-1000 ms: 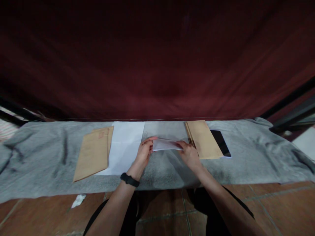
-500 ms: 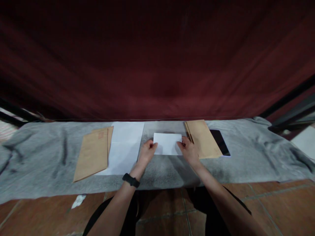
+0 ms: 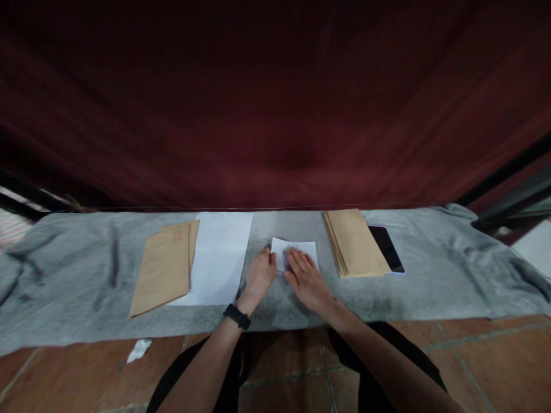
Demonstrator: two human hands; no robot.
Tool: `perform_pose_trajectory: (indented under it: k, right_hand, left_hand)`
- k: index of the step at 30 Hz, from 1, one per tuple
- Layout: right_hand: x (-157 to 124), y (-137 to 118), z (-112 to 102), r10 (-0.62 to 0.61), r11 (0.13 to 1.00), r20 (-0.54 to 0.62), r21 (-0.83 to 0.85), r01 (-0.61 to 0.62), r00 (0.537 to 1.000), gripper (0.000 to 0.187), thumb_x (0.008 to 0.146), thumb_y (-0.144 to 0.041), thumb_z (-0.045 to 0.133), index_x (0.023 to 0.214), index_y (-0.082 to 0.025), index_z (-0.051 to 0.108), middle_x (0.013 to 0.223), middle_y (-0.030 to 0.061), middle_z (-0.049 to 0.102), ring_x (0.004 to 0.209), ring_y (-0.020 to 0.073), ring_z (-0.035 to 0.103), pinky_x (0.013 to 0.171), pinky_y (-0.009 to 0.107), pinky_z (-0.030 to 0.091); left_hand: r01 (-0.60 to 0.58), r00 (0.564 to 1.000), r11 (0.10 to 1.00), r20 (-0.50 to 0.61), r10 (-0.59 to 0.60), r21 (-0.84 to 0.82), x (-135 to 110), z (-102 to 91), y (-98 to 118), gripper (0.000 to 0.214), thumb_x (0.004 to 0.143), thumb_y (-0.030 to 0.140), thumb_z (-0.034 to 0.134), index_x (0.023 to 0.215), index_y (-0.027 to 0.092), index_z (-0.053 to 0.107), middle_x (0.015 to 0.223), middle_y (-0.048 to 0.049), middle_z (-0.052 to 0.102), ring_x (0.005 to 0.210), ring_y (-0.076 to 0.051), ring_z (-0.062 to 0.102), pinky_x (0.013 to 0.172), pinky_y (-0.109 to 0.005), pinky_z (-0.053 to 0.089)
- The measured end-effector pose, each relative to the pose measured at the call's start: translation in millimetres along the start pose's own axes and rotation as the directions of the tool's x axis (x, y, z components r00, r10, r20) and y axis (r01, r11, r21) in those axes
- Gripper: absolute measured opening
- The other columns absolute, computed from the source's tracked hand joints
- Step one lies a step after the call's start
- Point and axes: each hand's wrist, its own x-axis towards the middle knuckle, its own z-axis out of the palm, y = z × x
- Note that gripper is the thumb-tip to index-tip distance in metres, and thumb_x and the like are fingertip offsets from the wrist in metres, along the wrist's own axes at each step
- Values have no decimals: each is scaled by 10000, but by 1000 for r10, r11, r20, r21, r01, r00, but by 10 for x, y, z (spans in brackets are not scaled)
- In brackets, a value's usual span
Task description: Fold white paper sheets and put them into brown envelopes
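A folded sheet of white paper (image 3: 306, 246) lies on the grey cloth in front of me. My left hand (image 3: 262, 272) is closed on its left edge, thumb and fingers pinching it there; a dark band circles that wrist. Flat across the paper's middle rests my right hand (image 3: 305, 279), fingers stretched out and slightly apart, covering part of the sheet. Left of my left hand is larger white paper (image 3: 219, 258) with a crease across it. Brown envelopes (image 3: 161, 269) overlap its left side, the top one bearing red print.
To the right sits a stack of brown envelopes (image 3: 355, 244), partly over a dark-screened phone (image 3: 385, 245). Grey cloth (image 3: 439, 269) covers the long surface, with a dark red curtain (image 3: 275, 115) hanging behind. A white scrap (image 3: 139, 350) lies on the tiled floor.
The folded paper has gone from being held up between both hands to lying on the cloth. My right hand has left its right edge and moved left, flattening on top.
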Motion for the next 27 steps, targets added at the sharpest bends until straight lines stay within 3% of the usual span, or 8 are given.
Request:
perform_pose_trajectory:
  k: [5,19,25,27]
  right_hand:
    - [-103,-35,84,19,996,-9,-92,-19,1000,582,1055,-410,346,1542,-91,361,1604,141,346,1497,249,299,1227,454,258]
    - [-164,184,87,158,959,-159,-209,-189,975,599,1052,-392,345,1534,-36,354,1562,214,395,1452,318,374,1176,490,295]
    - [-165,171,85,177,951,-164,-224,-211,971,576,1047,-333,343,1543,-41,338,1561,200,403,1452,301,374,1182,489,277]
    - [-161,161,83,179,949,-164,-230,-214,970,582,1046,-344,350,1536,-32,349,1557,202,409,1448,305,380,1184,485,275]
  left_hand:
    - [28,999,996,18,-30,84,-27,-11,33,322,1002,259,392,1178,124,625,1043,-206,739,968,-283,719,814,-340,490]
    - [39,997,987,55,-48,155,-44,-81,76,296,1014,269,389,1181,125,586,1066,-209,734,1002,-301,719,805,-344,497]
    - [57,998,969,-2,-59,239,-108,-162,114,320,1012,330,406,1220,144,563,962,-184,742,913,-325,727,779,-376,507]
    - [19,998,961,-59,-2,277,-134,-152,139,324,1018,341,384,1209,158,571,940,-167,738,906,-311,724,799,-375,513]
